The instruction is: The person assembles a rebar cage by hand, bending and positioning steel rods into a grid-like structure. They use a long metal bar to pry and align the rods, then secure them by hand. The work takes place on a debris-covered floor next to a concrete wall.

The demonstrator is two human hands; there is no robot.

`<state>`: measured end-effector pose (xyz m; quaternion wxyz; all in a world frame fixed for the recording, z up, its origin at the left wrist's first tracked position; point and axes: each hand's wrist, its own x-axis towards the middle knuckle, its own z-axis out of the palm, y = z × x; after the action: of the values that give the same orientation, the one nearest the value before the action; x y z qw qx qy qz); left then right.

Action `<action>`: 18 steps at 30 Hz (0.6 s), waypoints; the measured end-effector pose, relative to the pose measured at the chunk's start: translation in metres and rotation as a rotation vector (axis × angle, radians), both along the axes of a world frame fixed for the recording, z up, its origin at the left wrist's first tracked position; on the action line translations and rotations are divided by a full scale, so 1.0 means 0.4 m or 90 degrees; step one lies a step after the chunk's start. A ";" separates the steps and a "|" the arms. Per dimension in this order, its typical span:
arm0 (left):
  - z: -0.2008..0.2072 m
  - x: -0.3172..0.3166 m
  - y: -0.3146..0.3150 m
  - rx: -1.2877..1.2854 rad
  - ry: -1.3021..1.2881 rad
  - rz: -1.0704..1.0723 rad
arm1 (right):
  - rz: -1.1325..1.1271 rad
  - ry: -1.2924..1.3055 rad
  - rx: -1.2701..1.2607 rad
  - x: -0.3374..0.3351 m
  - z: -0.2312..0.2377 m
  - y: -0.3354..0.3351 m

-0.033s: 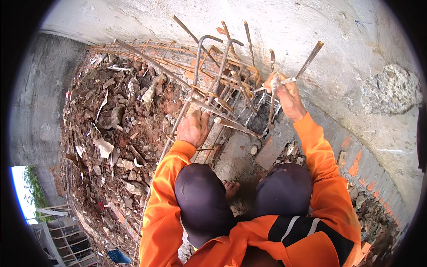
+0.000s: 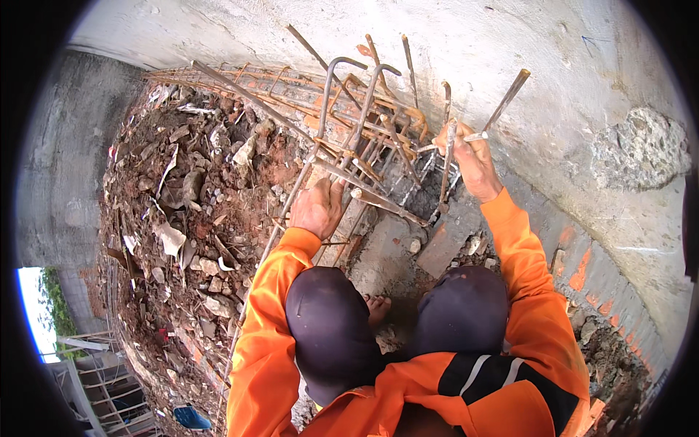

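Note:
A cage of rusty steel rebar [image 2: 362, 138], with hooked bar ends sticking up, stands against the concrete wall. At its near left side my left hand [image 2: 315, 209] is closed round a rebar; part of the grip is hidden under the fingers. Farther right, my right hand [image 2: 477, 169] is closed on a short metal rod [image 2: 475, 136] whose end pokes out on the right. An upright rebar [image 2: 450, 149] with a pale tip rises in front of the right fingers and partly covers them. Another cut rebar [image 2: 389, 206] slants between my two hands.
Broken rubble and soil [image 2: 196, 189] fill the left side. The concrete wall [image 2: 568, 80] rises ahead and to the right, with a rough patch [image 2: 641, 149]. A long bar [image 2: 507, 100] leans out near my right hand. Below lies a blue object [image 2: 192, 417].

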<state>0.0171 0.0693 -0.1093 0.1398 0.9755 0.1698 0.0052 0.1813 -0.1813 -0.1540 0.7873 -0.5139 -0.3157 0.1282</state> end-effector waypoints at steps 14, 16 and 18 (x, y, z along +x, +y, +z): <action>0.026 0.018 -0.014 0.000 0.036 0.008 | -0.022 0.022 0.022 -0.080 0.004 -0.062; -0.002 0.011 0.007 -0.010 -0.003 -0.030 | -0.009 0.018 0.061 -0.072 0.007 -0.066; 0.004 0.017 -0.001 -0.037 -0.009 -0.019 | 0.018 0.034 0.114 -0.054 0.002 -0.065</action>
<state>0.0241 0.0688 -0.1079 0.1698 0.9733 0.1545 0.0054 0.1596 -0.2074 -0.1530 0.8360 -0.4335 -0.3124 0.1244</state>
